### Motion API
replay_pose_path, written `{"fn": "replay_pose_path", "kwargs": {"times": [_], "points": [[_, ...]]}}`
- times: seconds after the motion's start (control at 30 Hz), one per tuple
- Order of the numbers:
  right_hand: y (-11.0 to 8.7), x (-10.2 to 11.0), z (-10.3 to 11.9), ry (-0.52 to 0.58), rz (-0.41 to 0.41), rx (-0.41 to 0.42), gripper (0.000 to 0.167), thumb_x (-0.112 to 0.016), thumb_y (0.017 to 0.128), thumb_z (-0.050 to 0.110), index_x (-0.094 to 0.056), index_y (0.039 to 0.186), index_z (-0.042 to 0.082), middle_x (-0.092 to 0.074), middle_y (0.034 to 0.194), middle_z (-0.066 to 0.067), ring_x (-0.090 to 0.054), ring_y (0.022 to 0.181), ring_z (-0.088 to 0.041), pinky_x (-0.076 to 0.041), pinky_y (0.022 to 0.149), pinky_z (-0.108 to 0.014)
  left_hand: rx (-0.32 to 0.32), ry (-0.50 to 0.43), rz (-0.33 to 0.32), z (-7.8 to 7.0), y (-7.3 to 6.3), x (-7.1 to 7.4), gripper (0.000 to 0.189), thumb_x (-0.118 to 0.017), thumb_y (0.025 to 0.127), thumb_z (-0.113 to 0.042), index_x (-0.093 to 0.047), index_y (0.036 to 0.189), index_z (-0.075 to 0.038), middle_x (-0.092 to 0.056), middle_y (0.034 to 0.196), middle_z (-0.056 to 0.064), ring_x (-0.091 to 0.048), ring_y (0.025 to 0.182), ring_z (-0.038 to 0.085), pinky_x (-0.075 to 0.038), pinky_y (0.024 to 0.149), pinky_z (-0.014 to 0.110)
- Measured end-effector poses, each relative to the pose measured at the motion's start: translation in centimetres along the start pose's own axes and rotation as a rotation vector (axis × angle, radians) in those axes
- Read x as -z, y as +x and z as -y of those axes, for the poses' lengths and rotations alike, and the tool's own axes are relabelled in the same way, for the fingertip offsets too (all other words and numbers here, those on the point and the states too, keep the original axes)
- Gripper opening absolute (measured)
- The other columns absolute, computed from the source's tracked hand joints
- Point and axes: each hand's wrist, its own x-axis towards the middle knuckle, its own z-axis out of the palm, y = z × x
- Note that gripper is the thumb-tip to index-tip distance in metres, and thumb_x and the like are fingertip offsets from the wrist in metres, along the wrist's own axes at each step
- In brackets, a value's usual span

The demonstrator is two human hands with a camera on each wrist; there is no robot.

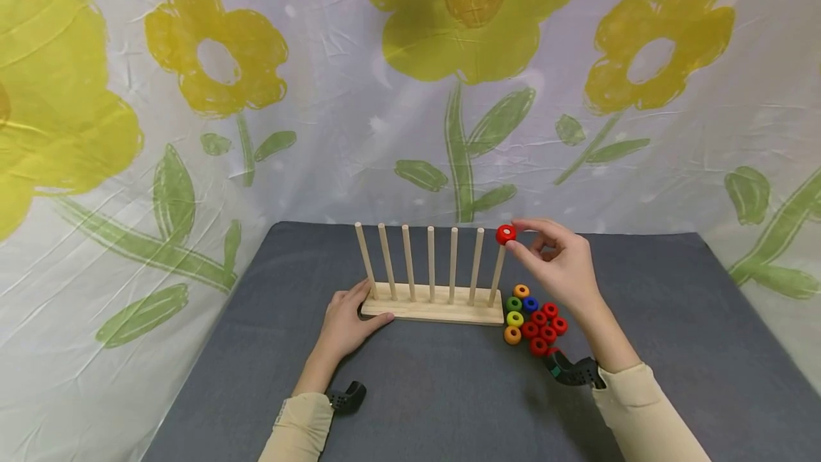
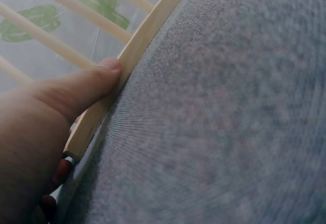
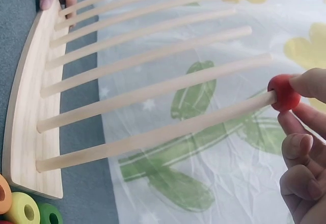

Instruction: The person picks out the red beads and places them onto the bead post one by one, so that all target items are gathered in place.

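Note:
A wooden stand (image 1: 432,314) with a row of several upright pegs stands on the table. My right hand (image 1: 561,262) pinches a red ring (image 1: 506,234) between thumb and fingers at the top of the rightmost peg (image 3: 158,132). In the right wrist view the peg's tip sits inside the red ring (image 3: 285,92). My left hand (image 1: 346,321) grips the left end of the stand. Its thumb (image 2: 99,79) presses the base's front edge in the left wrist view, and the other fingers are mostly hidden behind.
Beside the stand's right end lies a cluster of loose rings: several red rings (image 1: 548,334), a blue ring (image 1: 530,304), a green ring (image 1: 514,304), a yellow ring (image 1: 515,319) and two orange rings (image 1: 512,335). Behind the grey table (image 1: 449,398) hangs a flowered cloth (image 1: 333,127).

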Motion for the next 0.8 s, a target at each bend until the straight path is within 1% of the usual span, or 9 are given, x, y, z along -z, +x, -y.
{"fn": "replay_pose_path", "kwargs": {"times": [0.2,0.43,0.6,0.8], "points": [[0.04,0.03,-0.14,-0.007,0.017,0.020,0.032,-0.087,0.089,0.006,-0.081,0.120,0.009,-0.074,0.096,-0.004,-0.048,0.060,-0.011,-0.040,0.048,-0.022,0.003,-0.006,-0.001,0.06,0.02,-0.03,0.090,-0.082,0.091,-0.052,-0.046,0.161,-0.009,-0.045,0.166,0.013,-0.046,0.138,0.040,-0.038,0.112,0.063],[0.15,0.27,-0.09,-0.035,0.033,0.026,0.027,-0.086,0.091,0.010,-0.082,0.117,0.012,-0.073,0.093,-0.003,-0.048,0.060,-0.012,-0.040,0.049,-0.022,-0.006,-0.003,-0.001,0.09,0.08,-0.20,0.090,-0.081,0.091,-0.054,-0.046,0.161,-0.008,-0.045,0.166,0.013,-0.046,0.139,0.040,-0.038,0.112,0.063],[0.15,0.35,-0.07,-0.039,0.042,0.030,0.028,-0.086,0.091,0.010,-0.081,0.118,0.012,-0.072,0.093,-0.002,-0.047,0.059,-0.012,-0.039,0.050,-0.020,-0.006,-0.002,0.000,0.11,0.13,-0.15,0.091,-0.081,0.092,-0.054,-0.045,0.162,-0.009,-0.044,0.166,0.012,-0.046,0.139,0.039,-0.038,0.113,0.063],[0.12,0.31,-0.19,-0.027,0.059,0.035,0.030,-0.085,0.092,0.008,-0.080,0.121,0.012,-0.074,0.100,-0.002,-0.048,0.060,-0.012,-0.041,0.051,-0.019,-0.006,0.000,0.000,0.07,-0.01,0.02,0.090,-0.081,0.092,-0.052,-0.045,0.162,-0.008,-0.044,0.167,0.013,-0.046,0.139,0.040,-0.037,0.114,0.063]]}}
